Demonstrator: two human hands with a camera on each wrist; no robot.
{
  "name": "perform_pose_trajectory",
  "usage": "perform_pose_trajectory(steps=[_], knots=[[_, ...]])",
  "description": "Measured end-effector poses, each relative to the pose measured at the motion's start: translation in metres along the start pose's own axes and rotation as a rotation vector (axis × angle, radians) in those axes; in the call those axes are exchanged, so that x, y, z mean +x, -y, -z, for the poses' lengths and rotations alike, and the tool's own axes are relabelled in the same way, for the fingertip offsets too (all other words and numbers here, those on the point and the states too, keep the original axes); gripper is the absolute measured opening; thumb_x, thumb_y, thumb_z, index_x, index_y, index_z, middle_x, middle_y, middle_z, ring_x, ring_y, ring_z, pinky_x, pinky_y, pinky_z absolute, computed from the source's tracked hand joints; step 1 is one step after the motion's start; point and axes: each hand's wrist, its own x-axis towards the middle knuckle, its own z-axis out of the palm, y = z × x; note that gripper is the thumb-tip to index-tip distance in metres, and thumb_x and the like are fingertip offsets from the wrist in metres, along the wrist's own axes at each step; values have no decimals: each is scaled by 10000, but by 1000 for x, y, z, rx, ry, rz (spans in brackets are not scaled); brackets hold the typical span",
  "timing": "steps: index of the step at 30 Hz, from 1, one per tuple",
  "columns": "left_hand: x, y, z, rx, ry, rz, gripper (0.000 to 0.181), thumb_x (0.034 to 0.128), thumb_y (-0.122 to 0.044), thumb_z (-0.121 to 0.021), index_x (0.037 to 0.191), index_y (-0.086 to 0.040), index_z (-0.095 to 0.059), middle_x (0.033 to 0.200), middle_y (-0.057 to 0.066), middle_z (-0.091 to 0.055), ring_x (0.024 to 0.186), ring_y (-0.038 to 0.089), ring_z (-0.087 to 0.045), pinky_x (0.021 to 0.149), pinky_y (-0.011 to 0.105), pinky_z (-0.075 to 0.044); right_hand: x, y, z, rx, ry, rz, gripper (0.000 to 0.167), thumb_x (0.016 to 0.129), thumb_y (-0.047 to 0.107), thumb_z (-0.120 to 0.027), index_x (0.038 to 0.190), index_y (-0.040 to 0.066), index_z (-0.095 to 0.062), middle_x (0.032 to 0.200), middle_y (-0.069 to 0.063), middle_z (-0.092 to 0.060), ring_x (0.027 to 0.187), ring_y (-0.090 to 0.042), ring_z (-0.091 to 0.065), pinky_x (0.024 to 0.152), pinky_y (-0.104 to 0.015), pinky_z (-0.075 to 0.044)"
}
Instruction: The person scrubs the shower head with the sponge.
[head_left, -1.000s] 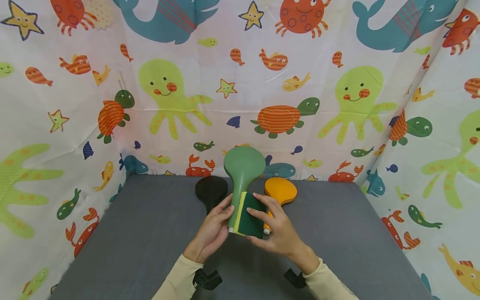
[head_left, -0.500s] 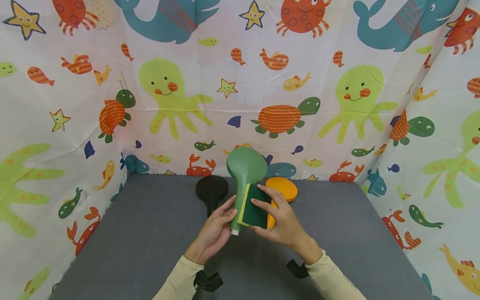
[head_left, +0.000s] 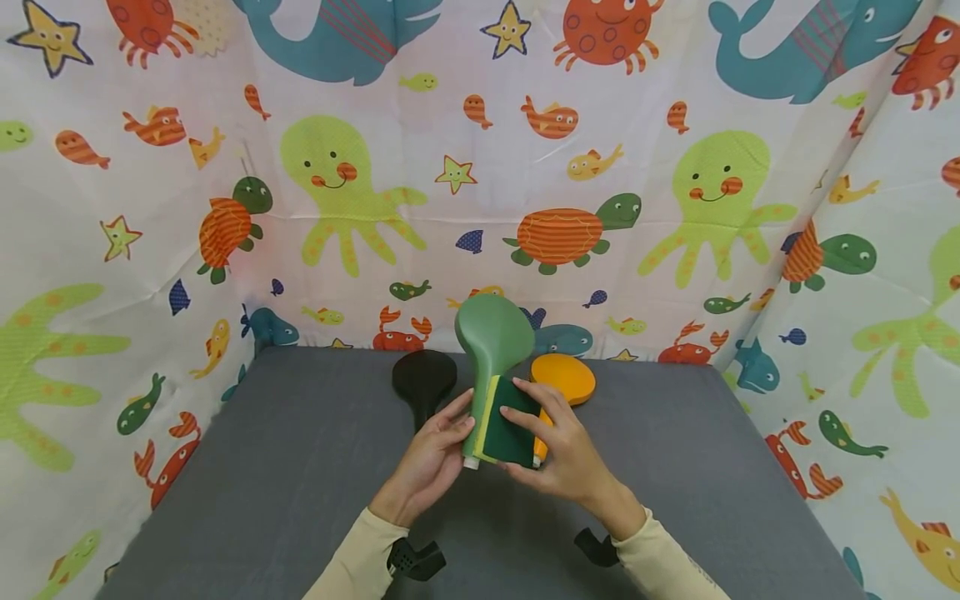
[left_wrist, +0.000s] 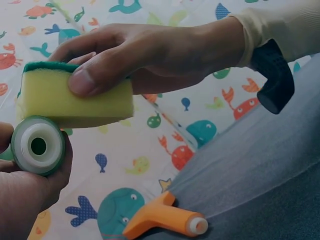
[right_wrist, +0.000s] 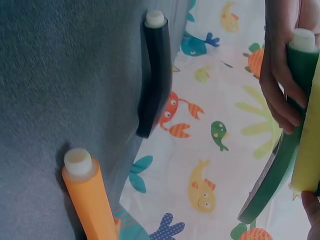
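In the head view, my left hand (head_left: 429, 460) grips the handle of a green shower head (head_left: 495, 333), held tilted upright above the table. My right hand (head_left: 573, 462) pinches a sponge (head_left: 514, 425) with a dark green scouring side and a yellow side. The yellow side lies against the right of the handle. The left wrist view shows the shower head's hollow white end (left_wrist: 38, 146) with the sponge (left_wrist: 75, 97) touching just above it. Seen from the right wrist, the left hand's fingers (right_wrist: 284, 75) wrap the handle, and most of the right hand is out of view.
On the grey table (head_left: 300, 500) lie a black shower head (head_left: 423, 379) behind the left hand and an orange shower head (head_left: 566, 379) behind the right hand. A white curtain (head_left: 465, 100) printed with sea animals stands around the back and sides.
The sponge first slid up along the green handle, then a little way back down. The green shower head shifted slightly right. Both hands kept their grips.
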Motion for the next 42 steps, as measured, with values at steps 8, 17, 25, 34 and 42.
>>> perform_pose_trajectory(steps=[8,17,25,34,42], knots=[[0,1,2,8,10,-3,551,1059,-90,-384,1570,-157,-189,1620,110,-240,1501,226,-239,1187,343,-288,-6,4,-3,10,-15,44,575,860,568,-652,1284,180,-638,1450,-173,-479,1269,-305,-461,984,-478,-496],[1,5,2,43,-34,-13,560,1045,-62,-409,1566,-156,-226,1605,134,-268,1457,219,-328,1109,286,-396,-6,1,-1,0,12,38,582,847,563,-677,1292,190,-631,1459,-164,-472,1275,-305,-464,948,-515,-516],[0,9,-1,43,-34,-7,562,1038,-48,-415,1564,-136,-236,1596,154,-278,1424,206,-379,1059,250,-436,0,-11,5,-6,15,-2,602,851,600,-651,1295,193,-633,1469,-150,-471,1291,-314,-460,956,-539,-501],[1,11,-1,41,-60,-7,565,1029,-47,-445,1557,-145,-267,1560,166,-328,1370,190,-444,1041,260,-454,-3,-7,5,0,15,-2,603,853,597,-644,1301,193,-630,1464,-157,-471,1275,-306,-460,938,-534,-508],[4,11,1,36,-88,-7,549,1036,-63,-440,1551,-178,-289,1518,137,-367,1372,186,-432,1106,324,-409,-9,1,-3,23,27,30,578,848,556,-674,1293,189,-636,1452,-165,-479,1261,-291,-469,929,-498,-527]])
